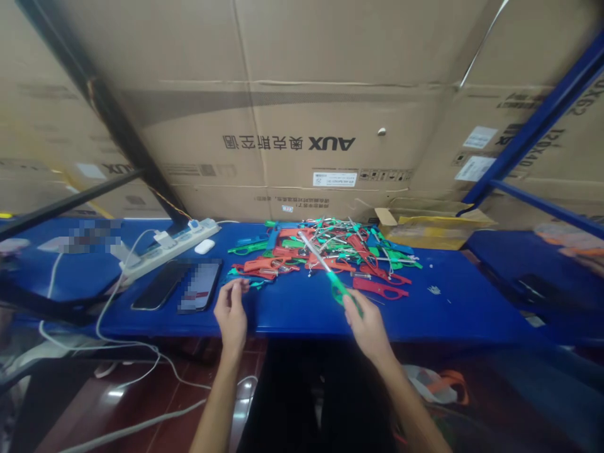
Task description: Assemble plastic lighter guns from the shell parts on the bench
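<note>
A heap of red, green and blue plastic-handled tools with metal parts [330, 255] lies on a blue table [302, 311]. My right hand [365, 321] is closed round the green handle of one tool [325, 267], whose metal blade points up and left over the heap. At the heap's left edge my left hand [231, 311] has its fingers curled, the fingertips touching a small piece I cannot make out.
Two phones [179, 286] lie left of the heap. Behind them are a white power strip [165, 248] with cables and a small white case [204, 246]. Large cardboard boxes [302, 126] stand behind the table. An open box [425, 229] sits at the back right.
</note>
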`<action>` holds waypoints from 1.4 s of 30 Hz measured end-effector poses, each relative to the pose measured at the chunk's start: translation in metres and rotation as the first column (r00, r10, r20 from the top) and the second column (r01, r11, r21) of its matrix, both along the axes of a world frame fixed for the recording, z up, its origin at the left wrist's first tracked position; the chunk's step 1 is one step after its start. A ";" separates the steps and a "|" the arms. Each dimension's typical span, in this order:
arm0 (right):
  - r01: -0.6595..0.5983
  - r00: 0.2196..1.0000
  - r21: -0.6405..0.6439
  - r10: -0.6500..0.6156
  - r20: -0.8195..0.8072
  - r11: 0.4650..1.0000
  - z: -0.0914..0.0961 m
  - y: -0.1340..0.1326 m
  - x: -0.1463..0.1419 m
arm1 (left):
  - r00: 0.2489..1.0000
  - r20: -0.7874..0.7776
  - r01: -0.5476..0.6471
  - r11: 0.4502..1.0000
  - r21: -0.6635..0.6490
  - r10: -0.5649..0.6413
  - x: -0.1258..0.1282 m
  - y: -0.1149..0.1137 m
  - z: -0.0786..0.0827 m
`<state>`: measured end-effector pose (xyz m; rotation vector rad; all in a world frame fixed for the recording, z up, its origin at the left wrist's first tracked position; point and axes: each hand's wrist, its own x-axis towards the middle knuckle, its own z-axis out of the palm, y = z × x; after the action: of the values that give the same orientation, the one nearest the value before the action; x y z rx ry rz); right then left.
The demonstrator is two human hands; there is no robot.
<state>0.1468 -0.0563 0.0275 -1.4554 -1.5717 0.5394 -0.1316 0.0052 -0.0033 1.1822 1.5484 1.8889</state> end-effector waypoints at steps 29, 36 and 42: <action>0.351 0.934 -0.240 -0.320 0.159 0.905 -0.007 -0.004 0.076 | 0.907 -0.216 0.283 0.903 -0.322 -0.361 -0.004 0.008 -0.004; 0.488 0.833 -0.190 -0.389 0.392 0.852 0.001 0.011 0.110 | 0.888 -0.246 0.287 0.887 -0.363 -0.388 -0.006 0.008 -0.004; 0.541 0.678 -0.041 -0.406 0.613 0.840 0.070 0.054 0.213 | 0.877 -0.248 0.307 0.877 -0.369 -0.411 -0.005 0.008 -0.003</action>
<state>0.3602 -0.0026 0.0976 -2.2748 -1.4985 -0.0795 -0.1368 0.0132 -0.0065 1.5514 1.5766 1.1923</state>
